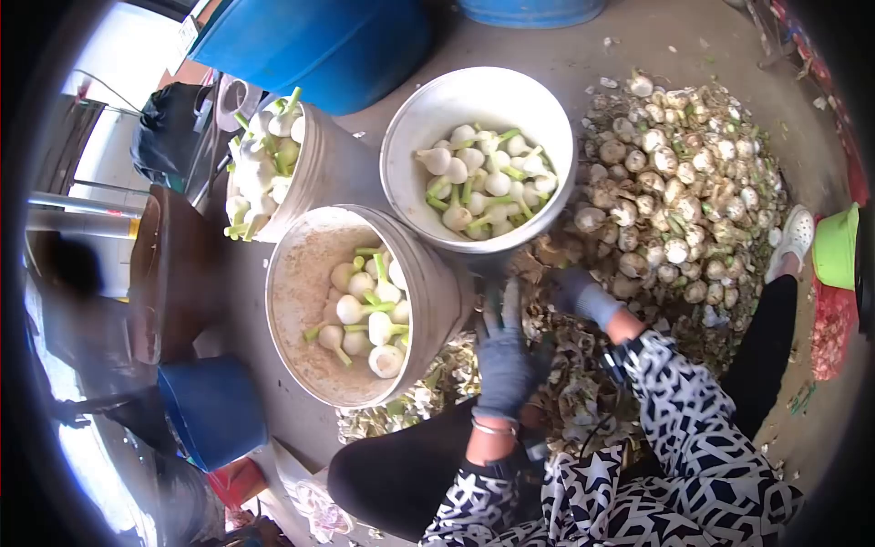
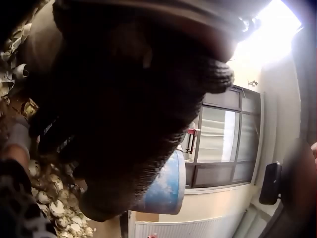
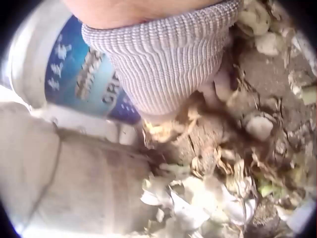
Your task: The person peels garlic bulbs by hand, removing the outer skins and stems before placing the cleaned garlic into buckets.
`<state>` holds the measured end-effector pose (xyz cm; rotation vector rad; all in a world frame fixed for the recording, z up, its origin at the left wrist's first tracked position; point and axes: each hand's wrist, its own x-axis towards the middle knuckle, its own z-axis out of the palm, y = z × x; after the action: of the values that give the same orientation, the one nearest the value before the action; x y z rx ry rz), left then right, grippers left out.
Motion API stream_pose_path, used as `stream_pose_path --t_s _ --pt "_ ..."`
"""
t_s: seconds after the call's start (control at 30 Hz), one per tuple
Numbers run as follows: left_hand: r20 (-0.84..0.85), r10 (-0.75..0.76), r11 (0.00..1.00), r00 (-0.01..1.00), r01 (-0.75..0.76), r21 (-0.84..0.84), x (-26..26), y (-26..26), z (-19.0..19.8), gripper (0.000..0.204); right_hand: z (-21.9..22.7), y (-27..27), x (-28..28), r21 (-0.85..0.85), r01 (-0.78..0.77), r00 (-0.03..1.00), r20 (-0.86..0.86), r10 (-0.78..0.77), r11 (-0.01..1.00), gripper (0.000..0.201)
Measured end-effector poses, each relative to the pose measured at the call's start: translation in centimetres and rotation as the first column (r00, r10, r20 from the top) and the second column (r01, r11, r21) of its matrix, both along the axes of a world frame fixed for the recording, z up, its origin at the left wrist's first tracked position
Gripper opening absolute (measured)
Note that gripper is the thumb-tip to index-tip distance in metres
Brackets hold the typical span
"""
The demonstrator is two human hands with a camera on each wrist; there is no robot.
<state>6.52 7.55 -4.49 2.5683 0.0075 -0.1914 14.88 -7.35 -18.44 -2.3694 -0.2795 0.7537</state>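
My left hand (image 1: 506, 365), in a grey knit glove, reaches forward over the garlic peelings (image 1: 583, 387) with its fingers extended. It lies beside the tilted white bucket (image 1: 301, 360), which holds peeled garlic bulbs (image 1: 369, 314) with green stem stubs. In the left wrist view the glove (image 2: 143, 109) is a dark shape. My gloved right hand (image 1: 583, 296) is low among dry skins, at the near edge of a heap of unpeeled garlic (image 1: 679, 187). Its cuff (image 3: 163, 59) hides most of the fingers in the right wrist view, and I cannot tell whether they hold anything.
A second white bucket (image 1: 396, 173) of peeled bulbs stands ahead, and a third bucket (image 1: 319, 173) at the left is heaped full. Big blue tubs (image 1: 310, 46) stand behind them. A blue bin (image 1: 214, 410) is at the left. A green container (image 1: 837, 246) stands at the far right, near a white clog (image 1: 798, 230).
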Motion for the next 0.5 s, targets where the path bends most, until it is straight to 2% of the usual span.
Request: stream_pose_path --t_s 0.03,0.07,0.1,0.13,0.17,0.23,0.27,0.3,0.33,0.37,0.43,0.47,0.5 --pt "0.069 -0.043 0.998 0.997 0.046 -0.036 0.1 -0.1 -0.6 0.09 2.0 -2.3 -2.0 0.342 0.043 0.995 0.07 -0.071 0.939 0.028" --pt "0.117 -0.104 0.969 0.988 0.128 -0.211 -0.3 -0.1 -1.7 0.088 5.1 -3.9 -3.4 0.498 0.134 0.989 -0.007 -0.151 0.857 0.021" --pt "0.183 -0.161 0.895 0.97 0.222 -0.387 -0.6 -0.8 -2.3 0.086 8.5 -5.2 -4.6 0.622 0.228 0.97 -0.083 -0.227 0.749 0.015" --pt "0.182 -0.202 0.834 0.962 0.266 -0.483 -0.7 -1.9 -1.2 0.082 11.4 -6.5 -5.9 0.64 0.411 0.911 -0.267 -0.314 0.649 0.018" --pt "0.174 -0.166 0.743 0.971 0.239 -0.625 -1.4 -3.2 -1.6 0.079 13.5 -7.6 -7.3 0.631 0.581 0.814 -0.439 -0.381 0.515 0.021" --pt "0.054 -0.113 0.533 0.992 0.106 -0.839 -2.8 -6.0 -0.8 0.076 13.3 -9.4 -10.0 0.791 0.561 0.801 -0.444 -0.401 0.245 0.026" --pt "0.032 -0.116 0.511 0.993 0.087 -0.855 -3.2 -7.3 0.4 0.077 15.0 -10.5 -10.4 0.739 0.357 0.873 -0.048 -0.485 0.571 0.027" --pt "0.01 -0.11 0.495 0.994 0.064 -0.866 -3.7 -8.1 1.6 0.077 17.1 -10.6 -12.3 0.783 0.404 0.865 -0.158 -0.476 0.474 0.025" --pt "0.1 -0.159 0.542 0.982 0.172 -0.823 -3.9 -8.5 2.0 0.08 17.7 -10.2 -13.0 0.774 0.383 0.828 -0.046 -0.559 0.504 0.023" --pt "0.109 -0.169 0.537 0.98 0.184 -0.823 -4.3 -8.9 2.5 0.08 18.3 -10.2 -13.7 0.763 0.368 0.775 0.063 -0.628 0.531 0.022" --pt "0.06 -0.236 0.504 0.97 0.175 -0.846 -5.4 -9.5 4.0 0.083 19.8 -11.4 -14.9 0.725 0.418 0.773 0.032 -0.633 0.547 0.019" --pt "-0.023 -0.217 0.314 0.976 0.048 -0.948 -6.1 -10.0 5.3 0.086 20.2 -12.1 -15.5 0.71 0.396 0.786 0.066 -0.614 0.583 0.017" --pt "-0.07 -0.309 0.194 0.948 -0.009 -0.981 -6.4 -9.6 7.2 0.087 20.6 -12.7 -16.1 0.693 0.374 0.798 0.099 -0.594 0.617 0.015"
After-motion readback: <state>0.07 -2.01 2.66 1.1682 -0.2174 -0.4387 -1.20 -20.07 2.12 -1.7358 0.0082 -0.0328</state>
